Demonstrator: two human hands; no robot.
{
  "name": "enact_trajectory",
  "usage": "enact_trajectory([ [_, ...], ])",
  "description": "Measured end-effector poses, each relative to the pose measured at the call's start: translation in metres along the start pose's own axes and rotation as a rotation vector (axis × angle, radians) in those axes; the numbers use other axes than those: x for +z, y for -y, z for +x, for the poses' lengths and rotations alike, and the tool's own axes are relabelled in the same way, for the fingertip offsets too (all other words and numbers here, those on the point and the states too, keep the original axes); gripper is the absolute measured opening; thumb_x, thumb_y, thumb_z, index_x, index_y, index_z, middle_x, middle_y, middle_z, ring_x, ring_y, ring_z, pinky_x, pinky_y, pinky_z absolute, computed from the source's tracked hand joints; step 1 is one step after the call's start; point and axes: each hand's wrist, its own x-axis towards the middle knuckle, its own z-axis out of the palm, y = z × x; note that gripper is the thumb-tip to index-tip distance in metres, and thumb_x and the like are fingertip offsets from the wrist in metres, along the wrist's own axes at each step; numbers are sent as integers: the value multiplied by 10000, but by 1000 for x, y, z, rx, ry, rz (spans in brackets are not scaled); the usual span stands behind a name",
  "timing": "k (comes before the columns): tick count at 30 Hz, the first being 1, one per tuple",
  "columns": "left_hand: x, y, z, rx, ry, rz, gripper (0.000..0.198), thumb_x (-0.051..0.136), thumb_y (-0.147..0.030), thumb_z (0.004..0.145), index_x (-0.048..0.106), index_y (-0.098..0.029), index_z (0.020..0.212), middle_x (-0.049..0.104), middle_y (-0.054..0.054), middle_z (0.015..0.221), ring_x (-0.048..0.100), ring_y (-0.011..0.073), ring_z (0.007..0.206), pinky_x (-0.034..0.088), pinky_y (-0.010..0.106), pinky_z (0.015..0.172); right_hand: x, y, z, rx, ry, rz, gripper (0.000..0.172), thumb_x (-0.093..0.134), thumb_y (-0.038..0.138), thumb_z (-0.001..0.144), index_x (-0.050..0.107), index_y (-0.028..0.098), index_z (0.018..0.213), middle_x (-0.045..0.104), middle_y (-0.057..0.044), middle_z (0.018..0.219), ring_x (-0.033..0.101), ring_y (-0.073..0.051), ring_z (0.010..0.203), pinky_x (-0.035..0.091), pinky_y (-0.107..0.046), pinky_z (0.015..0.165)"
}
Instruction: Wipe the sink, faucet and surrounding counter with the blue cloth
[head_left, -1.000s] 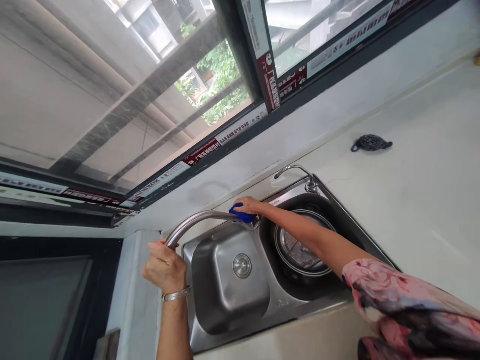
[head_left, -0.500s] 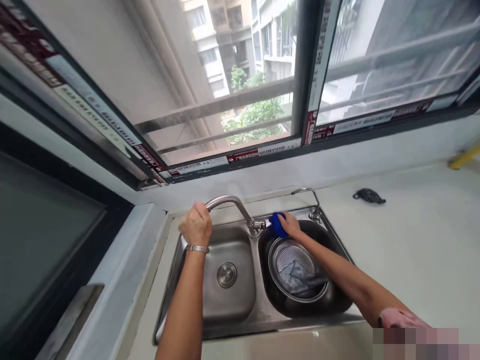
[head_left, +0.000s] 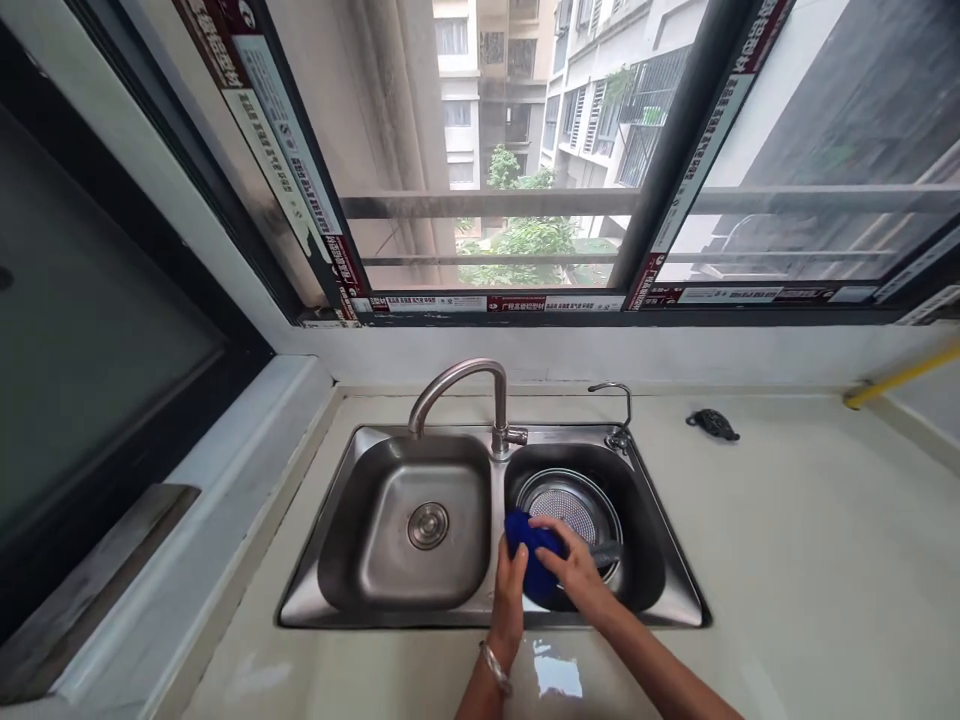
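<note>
A bunched blue cloth [head_left: 536, 570] is held between my two hands above the front left part of the right basin. My left hand [head_left: 510, 592] is closed on the cloth's left side, with a silver bracelet on the wrist. From the right, the fingers of my right hand [head_left: 576, 572] press into the cloth. Beneath it lies a round metal strainer [head_left: 566, 505] with a perforated bottom, partly covered by the cloth and hands. A grey cloth-like item [head_left: 606, 553] shows inside the strainer beside my right hand.
The curved faucet [head_left: 457, 372] stands behind the divider, its spout over the left basin [head_left: 382, 560]. A thin small tap [head_left: 626, 410] rises at the sink's back right corner. On the counter lies a dark crumpled object [head_left: 712, 424]. A yellow pipe [head_left: 900, 376] is at the far right.
My left hand has let go of the faucet spout and now holds the blue cloth. My right hand has brought the cloth from the faucet's handle toward the front. The camera view has levelled.
</note>
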Motion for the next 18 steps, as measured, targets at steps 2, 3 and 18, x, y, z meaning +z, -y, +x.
enact_trajectory([
  [2,-10,3,-5,-29,-12,-118,592,799,-471,771,685,-227,1298,659,119,1423,527,293,1427,428,404,1198,18,1,-6,-18,71,-37,409,669,478,785,733,248,1117,752,-80,1161,691,-292,1082,553,-477,1029],
  [3,-14,2,-8,-75,-28,-171,540,775,-473,795,708,-213,1262,693,122,1372,574,300,1380,463,419,1169,23,0,-9,-24,99,-65,407,641,480,815,729,252,1141,751,-84,1167,692,-290,1094,552,-487,1039],
  [18,-36,-101,51,77,-290,-473,494,509,-597,942,670,-289,1293,776,50,1038,743,210,863,608,397,836,-64,-7,-71,-147,-25,-471,361,544,550,909,781,355,1098,781,-111,1149,738,-311,1106,602,-490,1018],
])
